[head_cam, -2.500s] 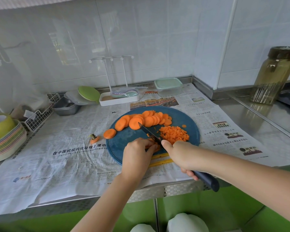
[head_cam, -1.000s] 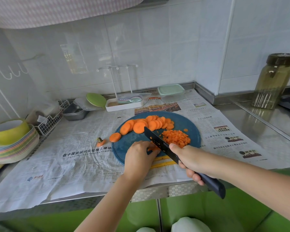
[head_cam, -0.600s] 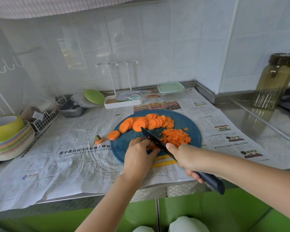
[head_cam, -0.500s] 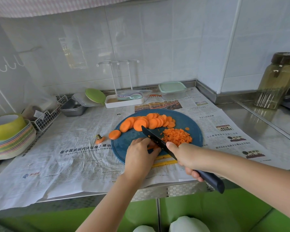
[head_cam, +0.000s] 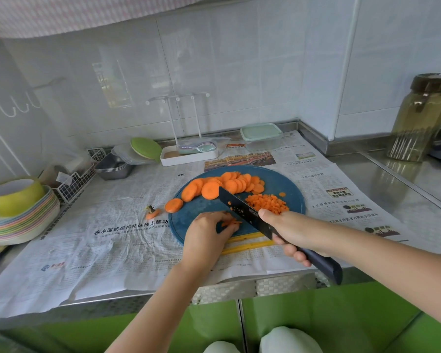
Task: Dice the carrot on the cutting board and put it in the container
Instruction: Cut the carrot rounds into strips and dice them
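**Carrot dicing half done, box not yet filled**

Left hand (head_cam: pixel 204 233) curls its fingers over a few carrot strips (head_cam: pixel 231 222) at the near edge of the round blue cutting board (head_cam: pixel 290 189), pinning them, likely so they don't slide under the blade. Right hand (head_cam: pixel 288 230) is wrapped round the handle of the dark knife (head_cam: pixel 242 212), thumb up against the blade side for control; the blade slants just right of the strips, orange bits stuck to it.

Diced pile (head_cam: pixel 266 203) sits to the right of the blade, likely pushed clear of the cutting spot. Uncut carrot slices (head_cam: pixel 224 186) are fanned along the far side, so plenty is left to dice. One slice (head_cam: pixel 174 205) overhangs the left rim; the carrot top (head_cam: pixel 152 212) lies on the newspaper (head_cam: pixel 112 238).

Container (head_cam: pixel 261 136) stands behind the board by the wall, mint lid on, no orange visible inside. Lid needs to come off before transfer.
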The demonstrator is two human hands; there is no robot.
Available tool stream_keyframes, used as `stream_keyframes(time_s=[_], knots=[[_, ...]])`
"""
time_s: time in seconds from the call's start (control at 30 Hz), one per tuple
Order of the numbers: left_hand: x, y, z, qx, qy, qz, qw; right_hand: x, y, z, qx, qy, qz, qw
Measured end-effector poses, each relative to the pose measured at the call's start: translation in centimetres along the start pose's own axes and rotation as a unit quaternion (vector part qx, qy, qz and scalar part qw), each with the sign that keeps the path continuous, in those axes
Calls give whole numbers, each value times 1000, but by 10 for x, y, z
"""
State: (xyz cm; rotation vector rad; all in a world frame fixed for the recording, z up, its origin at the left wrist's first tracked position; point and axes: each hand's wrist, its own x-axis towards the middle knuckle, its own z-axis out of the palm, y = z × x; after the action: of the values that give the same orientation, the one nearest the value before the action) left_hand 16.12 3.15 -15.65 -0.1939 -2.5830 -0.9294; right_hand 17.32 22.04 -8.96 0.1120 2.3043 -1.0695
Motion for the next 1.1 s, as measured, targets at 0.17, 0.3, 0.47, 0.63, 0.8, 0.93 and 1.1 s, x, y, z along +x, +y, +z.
stream_keyframes(time_s=[0.17,0.3,0.47,0.63,0.8,0.93,1.1], knots=[[-2,2,-1,-6,11,-4,1000,-1,2,3,26,-1,-18,999],[-4,3,-2,-11,28,-10,999,-4,-2,6,25,-8,-29,999],[-5,1,-1,11,31,-1,999,-7,-7,8,7,-15,-27,999],[-6,0,1,21,51,15,998,-7,-6,10,-19,-18,-26,999],[-4,-3,3,34,65,32,997,-5,-11,8,-72,-18,-8,997],[-2,-6,4,30,62,42,997,1,-16,4,-93,-28,23,995],[0,-8,2,40,46,55,997,13,-23,19,-144,10,1,990]])
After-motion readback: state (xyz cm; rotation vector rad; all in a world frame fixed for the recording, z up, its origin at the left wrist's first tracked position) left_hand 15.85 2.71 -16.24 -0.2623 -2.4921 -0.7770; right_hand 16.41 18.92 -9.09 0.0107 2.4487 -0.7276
